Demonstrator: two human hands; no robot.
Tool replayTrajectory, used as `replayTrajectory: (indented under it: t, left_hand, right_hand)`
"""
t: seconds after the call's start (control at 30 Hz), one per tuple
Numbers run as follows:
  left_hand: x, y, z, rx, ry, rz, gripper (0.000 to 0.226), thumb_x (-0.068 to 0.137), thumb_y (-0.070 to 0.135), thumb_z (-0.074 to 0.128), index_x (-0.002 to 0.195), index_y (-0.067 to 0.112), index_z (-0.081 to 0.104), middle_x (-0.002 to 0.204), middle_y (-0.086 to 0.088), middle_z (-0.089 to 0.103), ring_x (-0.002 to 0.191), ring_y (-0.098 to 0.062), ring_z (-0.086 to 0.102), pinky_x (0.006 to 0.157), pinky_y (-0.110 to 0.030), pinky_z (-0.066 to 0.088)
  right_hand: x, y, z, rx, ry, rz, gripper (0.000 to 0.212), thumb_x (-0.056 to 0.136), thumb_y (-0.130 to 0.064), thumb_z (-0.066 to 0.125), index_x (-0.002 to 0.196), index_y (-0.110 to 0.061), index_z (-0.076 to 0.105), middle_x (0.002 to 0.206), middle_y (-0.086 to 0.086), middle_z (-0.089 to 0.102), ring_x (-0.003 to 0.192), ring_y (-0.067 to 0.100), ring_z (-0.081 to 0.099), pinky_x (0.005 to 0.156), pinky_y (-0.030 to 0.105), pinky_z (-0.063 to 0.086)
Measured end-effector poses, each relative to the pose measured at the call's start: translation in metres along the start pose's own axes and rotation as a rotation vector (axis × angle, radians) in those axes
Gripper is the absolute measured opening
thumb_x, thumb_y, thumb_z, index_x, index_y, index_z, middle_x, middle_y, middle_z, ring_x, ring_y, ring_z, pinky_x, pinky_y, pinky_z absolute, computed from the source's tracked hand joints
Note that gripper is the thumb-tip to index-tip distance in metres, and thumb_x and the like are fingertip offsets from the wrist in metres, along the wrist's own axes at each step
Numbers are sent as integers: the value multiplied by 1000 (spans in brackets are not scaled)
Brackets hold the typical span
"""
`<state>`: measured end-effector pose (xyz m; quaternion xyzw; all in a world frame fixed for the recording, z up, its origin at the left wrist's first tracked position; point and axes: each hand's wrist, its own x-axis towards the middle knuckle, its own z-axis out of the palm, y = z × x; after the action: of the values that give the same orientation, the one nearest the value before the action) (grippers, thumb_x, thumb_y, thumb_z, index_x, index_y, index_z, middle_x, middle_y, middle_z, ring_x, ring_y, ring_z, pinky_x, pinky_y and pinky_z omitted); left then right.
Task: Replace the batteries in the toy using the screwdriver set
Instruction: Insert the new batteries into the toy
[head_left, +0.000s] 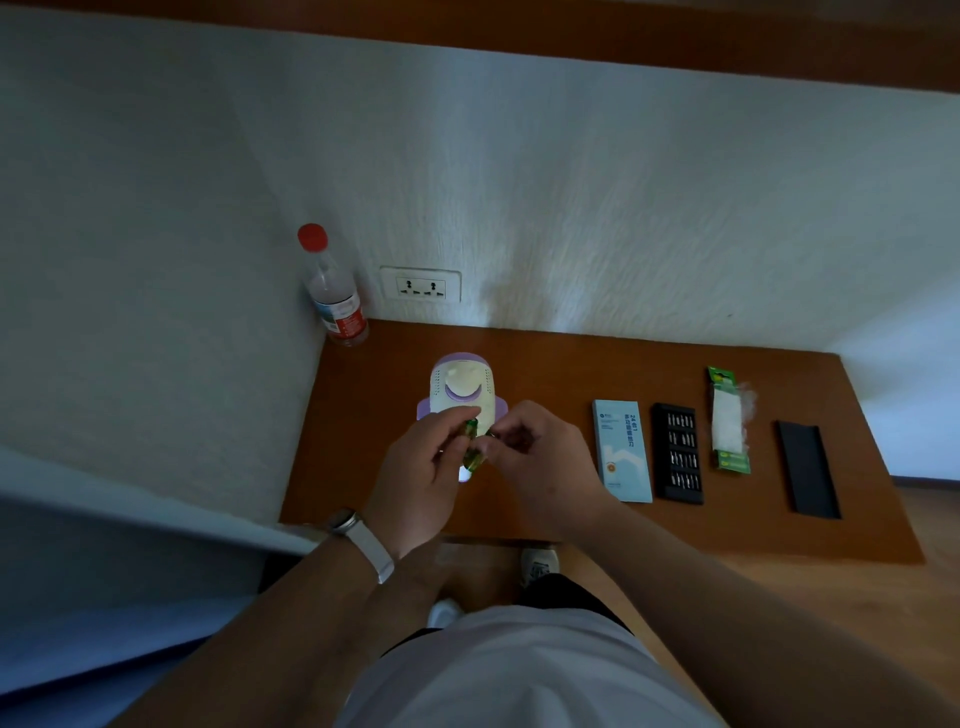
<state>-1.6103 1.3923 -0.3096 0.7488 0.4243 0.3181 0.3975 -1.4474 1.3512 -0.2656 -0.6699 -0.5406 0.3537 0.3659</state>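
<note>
green batteries (471, 442) are pinched by the left hand (415, 473) and the right hand (540, 457), at 6 o'clock of the rocket toy (462, 387). they seem small, hard and slippery; the sides should be gripped.

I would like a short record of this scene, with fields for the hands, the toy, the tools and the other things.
left hand: holds green batteries just above the toy
right hand: pinches the same batteries
toy: lies on the table, partly under the hands
right of toy, in order: box, bit tray, battery pack, lid
corner: bottle, upright, red cap
wall: outlet
</note>
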Motion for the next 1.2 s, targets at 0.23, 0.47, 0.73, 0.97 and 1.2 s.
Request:
replayTrajectory:
  t: [0.23,0.47,0.73,0.97,1.2]
  left_hand:
    - [1,-9,-9,-21,111,-113,26,99,8,56,120,23,58,111,4,67,98,-2,64,77,-11,52]
    - [3,-20,-9,62,149,-137,20,95,12,65,115,14,65,99,7,69,92,-10,68,73,-17,54]
    - [0,-25,2,126,134,-143,21,93,15,68,114,13,66,105,2,72,93,-11,68,76,-27,59]
    - [2,-27,12,273,69,-105,25,96,22,65,120,15,67,110,-1,72,97,-19,68,75,-37,59]
    - [6,-30,12,301,52,-59,43,94,44,49,117,14,68,105,-1,71,90,-18,66,70,-33,58]
  right_hand:
    - [9,7,9,-130,13,-20,15,87,-23,72,83,-26,57,78,-17,58,73,-2,57,59,6,43]
    - [16,23,20,-250,-17,-96,13,88,-21,70,94,-13,61,90,-3,60,76,-2,51,64,7,43]
    - [21,34,21,-307,11,-183,13,90,-18,67,96,-7,63,97,-1,59,79,2,51,59,5,41]
    - [27,41,28,-379,-15,-277,10,89,-14,67,94,-6,63,92,7,62,78,17,59,64,27,53]
    - [30,49,32,-381,-66,-293,13,87,-12,70,96,-6,64,93,7,62,78,19,60,66,29,54]
